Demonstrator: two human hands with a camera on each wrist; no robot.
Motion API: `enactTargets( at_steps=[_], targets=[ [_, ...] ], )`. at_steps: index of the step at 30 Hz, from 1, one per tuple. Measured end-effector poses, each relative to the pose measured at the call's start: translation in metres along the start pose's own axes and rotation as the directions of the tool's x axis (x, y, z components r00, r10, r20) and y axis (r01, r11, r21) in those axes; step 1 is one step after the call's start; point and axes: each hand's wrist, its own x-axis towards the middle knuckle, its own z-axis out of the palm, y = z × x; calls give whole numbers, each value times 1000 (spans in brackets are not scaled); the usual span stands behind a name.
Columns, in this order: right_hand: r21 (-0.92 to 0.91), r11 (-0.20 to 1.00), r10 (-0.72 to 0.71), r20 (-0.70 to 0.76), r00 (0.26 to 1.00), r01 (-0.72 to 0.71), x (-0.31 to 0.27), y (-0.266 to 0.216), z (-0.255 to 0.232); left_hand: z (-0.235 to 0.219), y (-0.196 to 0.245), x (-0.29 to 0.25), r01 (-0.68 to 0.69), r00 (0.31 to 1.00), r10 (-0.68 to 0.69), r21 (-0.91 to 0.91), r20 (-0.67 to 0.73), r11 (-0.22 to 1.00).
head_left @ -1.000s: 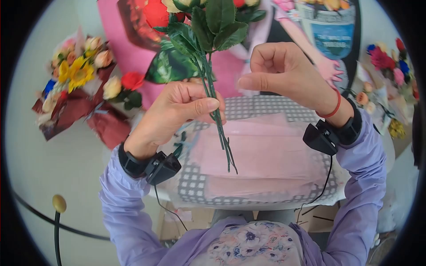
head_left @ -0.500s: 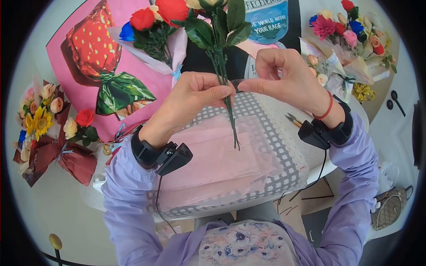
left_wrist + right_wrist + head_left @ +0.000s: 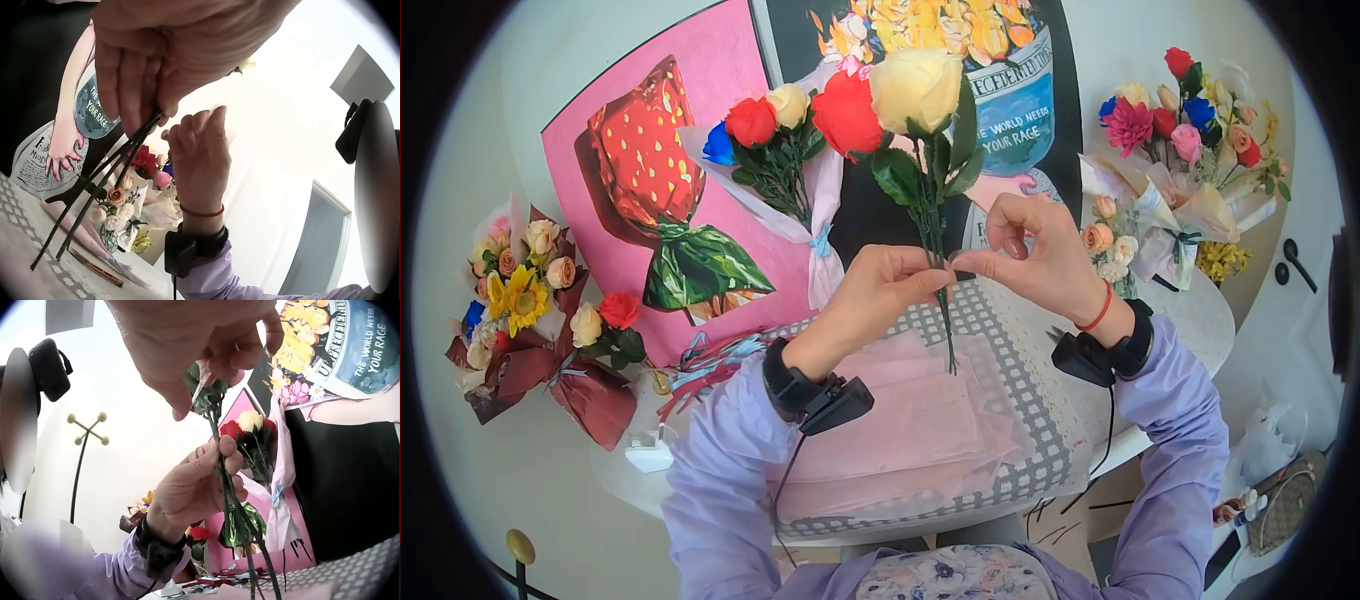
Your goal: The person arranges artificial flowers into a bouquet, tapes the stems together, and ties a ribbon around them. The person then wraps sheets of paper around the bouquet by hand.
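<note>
My left hand (image 3: 865,305) grips the green stems (image 3: 949,345) of a small rose bunch between thumb and fingers, holding it upright above the table. A large cream rose (image 3: 916,90) and a red rose (image 3: 847,112) top the bunch, with dark green leaves (image 3: 897,175) below. Close beside the stems is my right hand (image 3: 1050,255), fingers curled and its thumb tip near the left fingertips. It pinches a thin pale, see-through strip (image 3: 199,399), which shows in the right wrist view. The stem ends hang below the left hand.
Pink wrapping sheets (image 3: 870,430) lie on a checked cloth (image 3: 1030,420). A wrapped bouquet (image 3: 825,245) leans on pictures behind. Other bouquets stand left (image 3: 565,370) and right (image 3: 1165,195). Ribbons (image 3: 710,365) lie at left, a pointed tool (image 3: 94,267) at right.
The view has tilted up, bringing the rose heads fully into sight. The right hand has come closer to the stems and left fingertips. The left hand keeps its grip.
</note>
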Motion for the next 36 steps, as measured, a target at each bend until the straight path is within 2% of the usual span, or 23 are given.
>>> enactTargets(
  at_steps=[1, 3, 4, 5, 6, 7, 8, 9, 10, 12, 13, 15, 16, 19, 20, 21, 24, 26, 34, 36],
  targets=[
    [-43, 997, -66, -63, 996, 64, 0, 0, 0, 1, -1, 1, 0, 1000, 0, -3, 0, 1000],
    [-97, 994, -48, -62, 997, 42, 0, -4, -2, 1, -6, 5, -46, 998, 51, 116, -45, 992],
    [-150, 988, -34, -62, 997, 24, 0, -5, -3, 1, -7, 6, -47, 998, 52, 113, -41, 992],
    [-155, 988, -33, -62, 998, 23, -1, -4, -3, 1, -9, 6, -77, 993, 95, 214, -77, 974],
    [-200, 975, -111, -66, 992, 96, -2, -1, -3, 1, -9, 6, -103, 984, 143, 314, -108, 944],
    [-245, 955, -191, -65, 979, 170, -3, 1, -3, 1, -11, 6, -107, 983, 147, 312, -107, 944],
    [-248, 953, -194, -65, 979, 173, -4, 2, -5, 2, -12, 6, -140, 968, 210, 404, -135, 904],
    [-261, 948, -189, -8, 982, 181, -6, 1, -6, 2, -13, 6, -166, 949, 275, 492, -157, 854],
    [-273, 943, -183, 49, 982, 189, -8, 0, -6, 1, -12, 6, -170, 947, 279, 493, -157, 853],
    [-279, 937, -210, 33, 977, 211, -8, 2, -4, 1, -14, 5, -183, 937, 311, 534, -160, 826],
    [-279, 933, -230, 20, 973, 226, -11, 2, -2, 0, -18, 5, -171, 942, 295, 526, -161, 833],
    [-256, 943, -217, 6, 976, 212, -13, 6, 1, -4, -25, 9, -198, 954, 267, 382, -135, 903],
    [-246, 945, -227, -20, 974, 215, -13, 7, 2, -4, -22, 8, -142, 975, 183, 275, -126, 951],
    [-275, 939, -222, -29, 975, 206, -10, 8, 3, -4, -14, 5, -130, 988, 142, 171, -61, 977],
    [-216, 965, -158, -24, 987, 149, -8, 8, 3, -4, -14, 5, -122, 991, 131, 174, -42, 977],
    [-214, 966, -152, -21, 988, 144, -6, 9, 5, -4, -13, 4, -117, 991, 125, 170, -41, 978],
    [1, 998, 57, -25, 998, -57, -3, 10, 8, -3, -8, 2, -68, 997, 72, 154, -23, 986],
    [10, 996, 93, 16, 996, -93, -2, 10, 10, -1, -6, 0, -58, 998, 57, 41, 22, 997],
    [-15, 984, 177, 132, 975, -177, 5, 6, 11, 0, -4, -2, -64, 998, 61, 110, 34, 992],
    [-139, 971, 210, 131, 969, -192, 5, -1, 9, 1, -5, -3, -60, 998, 58, 116, 25, 991]
  ],
)
